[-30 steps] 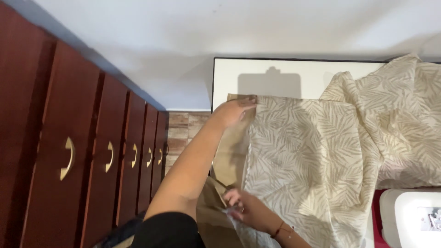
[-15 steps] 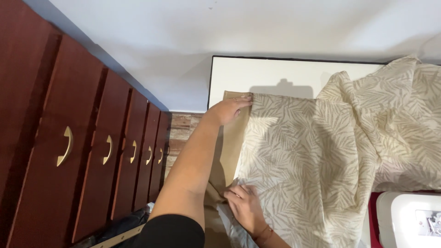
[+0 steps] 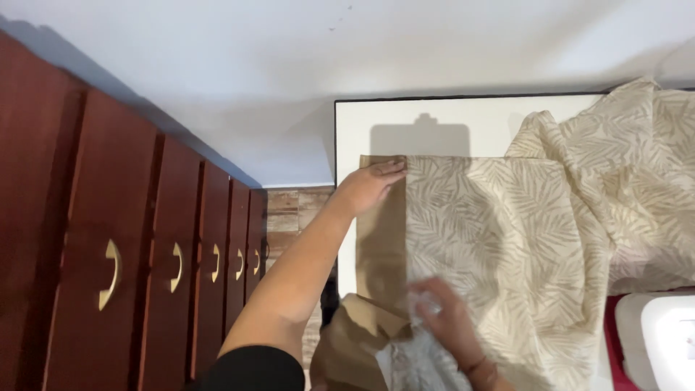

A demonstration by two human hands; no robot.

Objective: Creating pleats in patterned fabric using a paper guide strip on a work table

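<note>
Nearest the camera, at the near edge of the white table [image 3: 463,119], the right hand [image 3: 449,318] is seen blurred, laid on the leaf-patterned cloth [image 3: 507,246]; whether its fingers are spread or closed cannot be told. Just left of it, a crumpled end of brown paper [image 3: 355,340] hangs off the table's near edge. Farther along the table, the brown paper is spread flat under the cloth. At the paper's far corner the left hand [image 3: 369,187] is pressed down flat, fingers together, on paper and cloth edge. Left of the table, dark red cabinet doors [image 3: 130,246] with brass handles are seen.
</note>
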